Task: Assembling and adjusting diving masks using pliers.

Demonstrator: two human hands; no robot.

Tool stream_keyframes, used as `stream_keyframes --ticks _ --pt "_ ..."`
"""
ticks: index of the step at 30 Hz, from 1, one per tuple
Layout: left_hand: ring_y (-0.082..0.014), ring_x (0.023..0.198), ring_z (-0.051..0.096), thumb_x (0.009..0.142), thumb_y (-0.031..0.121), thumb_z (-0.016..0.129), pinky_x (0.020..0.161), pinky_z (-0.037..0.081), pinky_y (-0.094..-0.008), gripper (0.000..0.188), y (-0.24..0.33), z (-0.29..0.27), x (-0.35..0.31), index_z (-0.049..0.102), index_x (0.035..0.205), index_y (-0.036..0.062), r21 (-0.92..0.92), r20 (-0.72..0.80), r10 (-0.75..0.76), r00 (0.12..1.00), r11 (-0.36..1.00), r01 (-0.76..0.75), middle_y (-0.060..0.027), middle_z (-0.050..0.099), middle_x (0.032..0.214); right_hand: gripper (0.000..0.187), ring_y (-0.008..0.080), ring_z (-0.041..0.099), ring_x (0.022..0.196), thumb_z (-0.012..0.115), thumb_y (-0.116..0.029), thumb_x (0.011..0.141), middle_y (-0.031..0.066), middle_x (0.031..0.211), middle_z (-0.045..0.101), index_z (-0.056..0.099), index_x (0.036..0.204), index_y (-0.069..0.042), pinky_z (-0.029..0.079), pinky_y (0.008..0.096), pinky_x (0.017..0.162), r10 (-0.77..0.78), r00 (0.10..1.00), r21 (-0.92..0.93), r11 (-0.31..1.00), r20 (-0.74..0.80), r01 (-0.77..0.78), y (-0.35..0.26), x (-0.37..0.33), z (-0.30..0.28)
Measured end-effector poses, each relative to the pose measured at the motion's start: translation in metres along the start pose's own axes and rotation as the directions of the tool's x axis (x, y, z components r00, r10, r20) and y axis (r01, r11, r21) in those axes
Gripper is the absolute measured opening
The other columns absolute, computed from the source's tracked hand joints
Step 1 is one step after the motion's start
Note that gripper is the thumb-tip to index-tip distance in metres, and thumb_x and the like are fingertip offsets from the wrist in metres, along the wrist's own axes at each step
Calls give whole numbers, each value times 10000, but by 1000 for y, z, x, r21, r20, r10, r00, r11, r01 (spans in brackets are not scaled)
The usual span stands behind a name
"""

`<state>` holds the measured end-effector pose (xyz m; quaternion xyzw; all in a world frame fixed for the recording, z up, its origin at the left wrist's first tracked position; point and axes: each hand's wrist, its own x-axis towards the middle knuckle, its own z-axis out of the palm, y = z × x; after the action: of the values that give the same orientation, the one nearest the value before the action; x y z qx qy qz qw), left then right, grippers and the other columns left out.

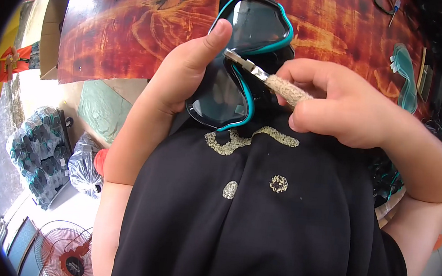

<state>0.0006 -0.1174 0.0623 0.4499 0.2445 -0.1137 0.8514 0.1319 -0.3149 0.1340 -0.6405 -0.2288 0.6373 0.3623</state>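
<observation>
A diving mask (217, 92) with dark lenses, a black body and a teal rim is held upright on end, close to my body at the table's front edge. My left hand (188, 63) grips its left side, thumb up along the rim; its other fingers are hidden behind the mask. In my right hand (341, 104) are metal pliers (249, 66), their handle (289, 91) wrapped in beige cord. The pliers' tips lie at the middle of the mask between the two lenses. Whether the jaws pinch the rim, I cannot tell.
The red-brown wood-grain table (135, 28) stretches in front. At its right lie clear teal-edged pieces (405, 76). Lower left, a stack of bagged masks (41, 152), a clear plastic bag (86, 165) and a fan (63, 256) stand on the floor. A cardboard box (52, 34) is beside the table.
</observation>
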Motion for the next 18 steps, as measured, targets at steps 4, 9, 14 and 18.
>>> stream_keyframes --ticks 4,9,14,18 --pt "-154 907 698 952 492 633 798 581 -296 578 1 -7 0 635 1220 -20 81 29 -32 999 996 29 -105 712 1062 325 87 545 750 630 -195 829 2 852 626 642 1083 6 433 256 642 15 999 77 997 35 -18 10 4 -7" --pt "-146 832 701 884 310 749 732 592 -286 429 10 -9 -1 656 1145 -17 72 -11 -144 990 987 144 -87 712 983 254 57 466 764 650 -121 739 -33 839 526 595 971 -34 391 234 670 11 998 79 997 56 -16 12 10 -4" --pt "-143 809 698 887 295 749 723 591 -278 425 13 -14 4 649 1146 -27 59 12 -174 985 983 173 -86 714 979 244 59 461 775 650 -128 741 -34 844 523 588 959 -39 396 240 671 -20 999 63 998 38 18 17 13 -10" --pt "-174 804 707 943 360 650 746 594 -307 453 9 -12 2 643 1163 -36 54 -61 -86 994 995 89 -104 723 978 307 95 531 807 632 -173 794 5 863 594 644 1062 -25 442 276 688 -90 993 -43 995 78 94 16 8 -21"
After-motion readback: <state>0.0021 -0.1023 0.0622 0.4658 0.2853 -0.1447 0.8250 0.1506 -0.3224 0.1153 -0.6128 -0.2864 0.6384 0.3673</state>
